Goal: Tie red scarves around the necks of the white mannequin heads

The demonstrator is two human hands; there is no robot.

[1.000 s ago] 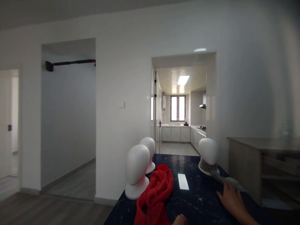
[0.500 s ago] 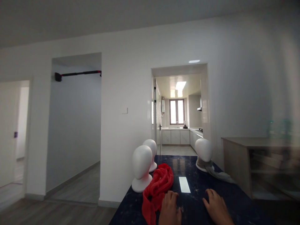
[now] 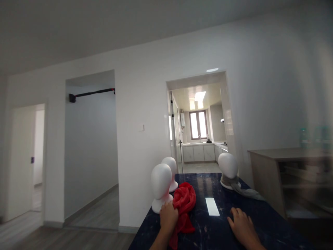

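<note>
My left hand (image 3: 168, 216) lies on the near edge of a red scarf (image 3: 184, 201), fingers curled into the cloth, right beside the base of the nearest white mannequin head (image 3: 161, 185). My right hand (image 3: 240, 225) rests flat on the dark marble table (image 3: 213, 229) with its fingers apart and nothing in it. A second white head (image 3: 170, 167) stands behind the first. A third white head (image 3: 228, 167) at the right has a grey scarf (image 3: 246, 192) round its neck, trailing over the table.
A wooden shelf unit (image 3: 291, 173) stands to the right of the table. Behind the table a doorway (image 3: 199, 121) opens into a kitchen. Another doorway (image 3: 91, 149) with a black bar across it lies to the left, over grey floor.
My left hand has moved forward and left onto the red scarf, bunching it toward the nearest head. My right hand has stayed on the table. The view has tilted up.
</note>
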